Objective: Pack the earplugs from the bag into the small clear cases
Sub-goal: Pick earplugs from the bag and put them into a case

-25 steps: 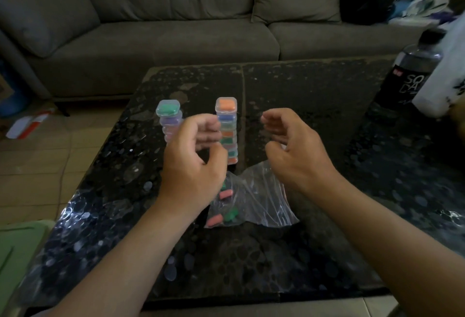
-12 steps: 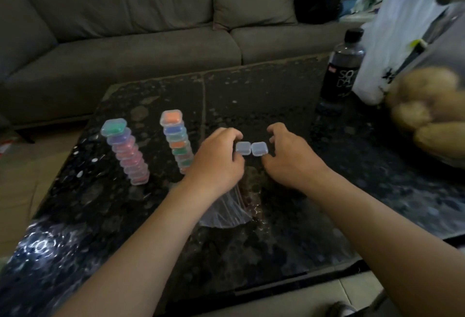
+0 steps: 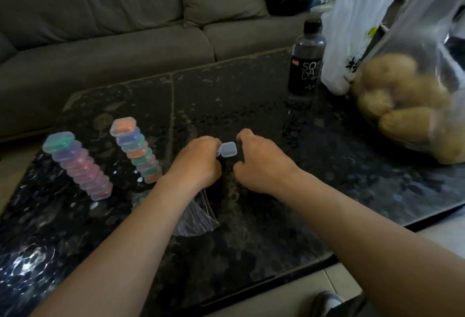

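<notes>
A small clear case point(image 3: 228, 149) hangs just above the dark table point(image 3: 251, 105), held between both hands. My left hand point(image 3: 198, 163) pinches its left edge with curled fingers. My right hand point(image 3: 261, 163) has its curled index finger against the right edge. Whether anything is inside the case cannot be seen. The clear zip bag point(image 3: 198, 218) lies on the table, partly under my left forearm, and its earplugs are mostly hidden. Two leaning stacks of filled cases stand at the left: one point(image 3: 78, 165) nearer the edge, the other point(image 3: 137, 149) close to my left hand.
A dark soda bottle point(image 3: 305, 65) stands at the back right. Beside it are a white plastic bag point(image 3: 352, 27) and a clear bag of potatoes point(image 3: 407, 100). A grey sofa point(image 3: 113, 40) runs behind the table. The table's front edge is near my forearms.
The view swung right and down. My hands came down from in front of the stacks and took hold of a clear case. Its two halves lay open side by side; now only one shows.
</notes>
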Available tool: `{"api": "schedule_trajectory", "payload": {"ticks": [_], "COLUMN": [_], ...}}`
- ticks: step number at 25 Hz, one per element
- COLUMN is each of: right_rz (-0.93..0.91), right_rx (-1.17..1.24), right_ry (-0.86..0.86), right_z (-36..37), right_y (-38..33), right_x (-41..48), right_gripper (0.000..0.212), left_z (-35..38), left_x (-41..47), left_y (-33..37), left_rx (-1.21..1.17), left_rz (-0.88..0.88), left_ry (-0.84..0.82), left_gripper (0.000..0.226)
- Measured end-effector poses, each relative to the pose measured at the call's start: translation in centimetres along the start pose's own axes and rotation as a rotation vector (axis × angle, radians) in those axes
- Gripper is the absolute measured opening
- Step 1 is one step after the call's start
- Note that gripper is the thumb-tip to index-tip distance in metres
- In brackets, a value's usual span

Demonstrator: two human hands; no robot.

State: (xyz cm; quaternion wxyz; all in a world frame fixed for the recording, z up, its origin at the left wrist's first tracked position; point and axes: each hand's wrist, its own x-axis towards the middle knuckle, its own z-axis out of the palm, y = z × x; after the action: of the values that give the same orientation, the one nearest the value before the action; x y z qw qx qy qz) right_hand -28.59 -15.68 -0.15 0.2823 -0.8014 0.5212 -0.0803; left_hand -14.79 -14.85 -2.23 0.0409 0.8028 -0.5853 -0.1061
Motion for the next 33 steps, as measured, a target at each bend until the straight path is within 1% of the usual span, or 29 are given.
{"api": "schedule_trajectory", "payload": {"ticks": [2, 6, 8, 11, 12, 13, 14, 15, 17, 18, 19, 21, 24, 27, 31, 33], "right_rz": [-0.008, -0.009, -0.008, -0.018, -0.024, -0.044, -0.077, -0.12, -0.189, -0.21, -0.225, -0.234, -0.275, -0.28, -0.254, -0.26], "right_rx": [0.0, 0.012, 0.015, 0.056, 0.117, 0.2, 0.307, 0.415, 0.573, 0.628, 0.678, 0.756, 0.786, 0.826, 0.921, 0.92], "right_ry": [-0.01, -0.025, -0.024, 0.007, 0.018, 0.025, 0.034, 0.034, 0.011, -0.014, -0.039, -0.073, -0.117, -0.142, -0.164, -0.151], "right_z": [0.0, 0.2, 0.3, 0.5, 0.5, 0.5, 0.6, 0.7, 1.1, 1.5, 1.8, 2.4, 3.0, 3.8, 4.7, 5.0], "right_y": [-0.2, -0.3, -0.3, -0.7, -0.9, -1.2, -1.5, -1.8, -2.5, -3.0, -3.5, -4.5, -6.2, -7.2, -7.9, -8.0], "right_x": [0.1, 0.1, 0.1, 0.2, 0.3, 0.3, 0.3, 0.3, 0.1, -0.1, -0.3, -0.9, -1.6, -2.2, -2.6, -2.7], "right_gripper": [0.049, 0.049, 0.049, 0.052, 0.048, 0.038, 0.022, 0.014, 0.01, 0.008, 0.008, 0.009, 0.013, 0.017, 0.019, 0.024], "left_z": [0.1, 0.6, 0.6, -0.8, -1.3, -1.8, -2.3, -2.7, -3.2, -3.4, -3.5, -3.9, -3.6, -3.2, -3.3, -3.1], "left_x": [0.2, 0.4, 0.3, -0.5, -1.1, -2.0, -3.0, -4.0, -5.9, -6.7, -7.2, -8.4, -9.8, -10.9, -11.6, -11.8], "left_y": [-0.1, -0.4, -0.6, -1.3, -1.7, -2.3, -2.8, -3.4, -4.8, -5.6, -6.4, -7.7, -10.0, -11.2, -11.6, -11.6], "left_rx": [0.016, -0.001, -0.096, -0.361, -0.429, -0.481, -0.51, -0.513, -0.491, -0.503, -0.554, -0.753, -0.993, -1.179, -1.143, -1.103], "left_rz": [0.009, -0.006, -0.029, -0.035, -0.007, 0.042, 0.114, 0.197, 0.328, 0.349, 0.34, 0.259, 0.117, 0.047, 0.115, 0.152], "left_ry": [0.013, 0.071, 0.093, 0.172, 0.211, 0.252, 0.293, 0.329, 0.377, 0.386, 0.386, 0.348, 0.282, 0.257, 0.275, 0.282], "left_gripper": [0.032, 0.028, 0.028, 0.034, 0.037, 0.04, 0.042, 0.044, 0.045, 0.046, 0.045, 0.038, 0.023, 0.019, 0.016, 0.02]}}
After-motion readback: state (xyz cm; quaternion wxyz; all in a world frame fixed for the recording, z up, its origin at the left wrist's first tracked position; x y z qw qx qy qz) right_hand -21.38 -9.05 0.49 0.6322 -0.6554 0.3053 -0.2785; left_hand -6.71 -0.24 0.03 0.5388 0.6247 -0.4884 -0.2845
